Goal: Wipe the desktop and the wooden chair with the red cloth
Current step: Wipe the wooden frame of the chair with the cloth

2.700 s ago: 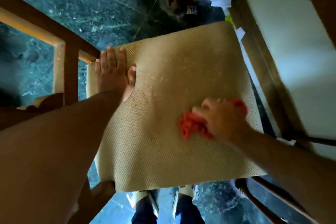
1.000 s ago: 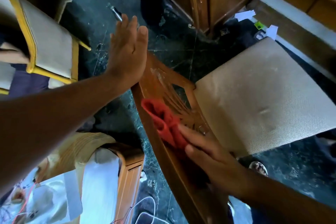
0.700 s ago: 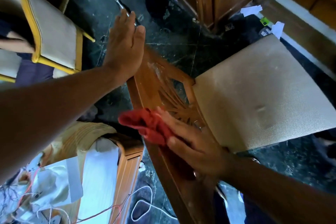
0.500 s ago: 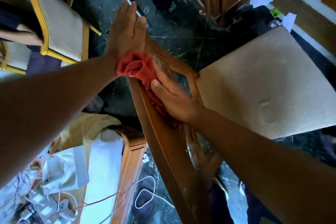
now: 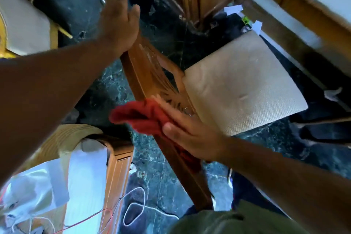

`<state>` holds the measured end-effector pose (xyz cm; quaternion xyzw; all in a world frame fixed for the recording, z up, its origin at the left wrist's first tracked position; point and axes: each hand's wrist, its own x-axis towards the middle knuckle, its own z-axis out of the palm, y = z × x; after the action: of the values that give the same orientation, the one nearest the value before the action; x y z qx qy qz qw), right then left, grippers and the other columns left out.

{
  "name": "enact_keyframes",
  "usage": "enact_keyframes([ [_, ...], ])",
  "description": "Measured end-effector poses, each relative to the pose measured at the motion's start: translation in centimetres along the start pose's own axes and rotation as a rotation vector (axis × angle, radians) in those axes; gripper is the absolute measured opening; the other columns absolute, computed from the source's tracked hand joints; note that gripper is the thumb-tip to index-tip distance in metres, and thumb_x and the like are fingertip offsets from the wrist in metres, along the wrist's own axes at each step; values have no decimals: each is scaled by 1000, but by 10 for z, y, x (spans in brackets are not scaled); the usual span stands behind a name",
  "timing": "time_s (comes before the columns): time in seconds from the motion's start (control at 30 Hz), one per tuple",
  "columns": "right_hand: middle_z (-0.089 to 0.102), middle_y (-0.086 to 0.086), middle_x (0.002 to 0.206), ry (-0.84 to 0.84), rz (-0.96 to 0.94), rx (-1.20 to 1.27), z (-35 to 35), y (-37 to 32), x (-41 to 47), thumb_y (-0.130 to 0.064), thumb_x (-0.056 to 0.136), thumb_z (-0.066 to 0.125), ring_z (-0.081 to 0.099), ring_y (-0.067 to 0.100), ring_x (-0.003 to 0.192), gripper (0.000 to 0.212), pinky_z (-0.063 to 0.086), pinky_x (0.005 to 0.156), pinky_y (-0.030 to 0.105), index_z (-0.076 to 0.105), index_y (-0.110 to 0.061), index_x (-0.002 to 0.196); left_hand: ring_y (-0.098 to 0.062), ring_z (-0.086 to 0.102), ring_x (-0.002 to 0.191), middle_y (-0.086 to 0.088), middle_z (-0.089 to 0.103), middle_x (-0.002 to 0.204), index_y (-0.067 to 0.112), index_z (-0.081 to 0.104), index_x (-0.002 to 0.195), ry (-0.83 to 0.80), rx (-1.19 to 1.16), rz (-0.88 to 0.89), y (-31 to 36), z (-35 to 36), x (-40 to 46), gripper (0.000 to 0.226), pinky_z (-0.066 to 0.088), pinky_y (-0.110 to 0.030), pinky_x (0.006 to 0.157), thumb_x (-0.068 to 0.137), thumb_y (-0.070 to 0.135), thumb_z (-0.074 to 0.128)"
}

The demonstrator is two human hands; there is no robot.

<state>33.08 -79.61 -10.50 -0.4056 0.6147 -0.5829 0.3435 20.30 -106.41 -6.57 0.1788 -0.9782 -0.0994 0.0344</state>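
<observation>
right hand (image 5: 191, 135) pressing red cloth (image 5: 140, 116) on chair back (image 5: 150, 70); left hand (image 5: 118, 23) seemingly steadying

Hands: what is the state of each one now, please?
Left hand: open, flat against the chair back.
Right hand: open, pressing the red cloth on it.

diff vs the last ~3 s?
The right hand carried the red cloth off the beige woven seat cushion onto the carved wooden chair back, wiped up toward the left hand, then back down. Left hand stays flat, bracing the chair's top.
</observation>
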Motion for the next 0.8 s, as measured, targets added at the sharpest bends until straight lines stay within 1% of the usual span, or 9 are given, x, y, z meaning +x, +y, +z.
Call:
enact_keyframes([
  [0.03, 39, 21, 150, 60, 6, -48, -2, -4, 21, -21, 106, 34, 34, -27, 117, 51, 27, 97, -2, 16, -17, 154, -43, 37, 138, -29, 37, 149, -2, 37, 144, 6, -9, 3, -3, 1, 1, 57, 32, -52, 113, 105, 40, 29],
  [0.1, 35, 21, 153, 99, 34, -78, 5, -8, 33, -10, 104, 40, 15, -33, 123, 55, 15, 100, -4, 17, -3, 154, -40, 35, 141, -26, 36, 153, 1, 35, 147, 11, -38, -13, -8, 4, 3, 61, 30, -52, 115, 104, 44, 27],
  [0.23, 23, 7, 162, 202, 109, -48, 39, -22, -27, -17, 100, 42, 20, 12, 149, 62, 22, 120, 30, 17, -11, 157, -40, 31, 144, -24, 33, 156, 5, 32, 150, 27, -66, -19, -14, 11, 8, 67, 25, -49, 119, 102, 50, 23],
  [0.4, 19, -3, 164, 181, 96, -150, 55, -33, -112, -19, 103, 46, 24, 20, 149, 52, 37, 113, 49, 33, -21, 153, -40, 29, 145, -25, 32, 156, 4, 28, 153, 31, -82, 4, -17, 13, 10, 73, 23, -47, 120, 99, 53, 20],
  [0.5, 15, -9, 165, 146, 95, -199, 51, -29, -88, -39, 104, 41, 40, 7, 139, 53, 50, 100, 32, 26, -35, 155, -35, 17, 152, -21, 18, 164, 6, 18, 158, 23, -65, 18, -15, 11, 8, 72, 13, -43, 123, 102, 51, 20],
  [0.57, 19, -4, 163, 128, 133, -153, 41, -20, -45, -58, 100, 33, 48, -14, 114, 57, 51, 84, 14, 18, -46, 153, -36, 17, 152, -21, 18, 164, 4, 17, 158, 24, -51, 25, -14, 10, 7, 70, 15, -45, 124, 103, 49, 21],
  [0.6, 25, 0, 161, 155, 145, -128, 34, -13, -19, -60, 98, 33, 47, -15, 109, 59, 49, 86, 15, 17, -46, 153, -36, 18, 152, -21, 19, 164, 4, 18, 157, 26, -46, 20, -13, 10, 7, 69, 16, -46, 124, 104, 48, 22],
  [0.7, 27, 2, 161, 325, 262, -131, 14, 3, 53, -39, 104, 35, 34, 14, 142, 54, 27, 117, 46, 22, -28, 156, -35, 16, 152, -20, 16, 165, 5, 17, 158, 16, -60, -2, -12, 10, 4, 67, 15, -44, 124, 105, 46, 23],
  [0.8, 24, -8, 157, 349, 222, 13, 19, 2, 55, -22, 106, 41, 23, 4, 144, 56, 25, 119, 34, 18, -17, 157, -35, 17, 152, -21, 18, 164, 3, 21, 156, 7, -96, -1, -11, 10, 3, 66, 16, -44, 124, 104, 44, 24],
])
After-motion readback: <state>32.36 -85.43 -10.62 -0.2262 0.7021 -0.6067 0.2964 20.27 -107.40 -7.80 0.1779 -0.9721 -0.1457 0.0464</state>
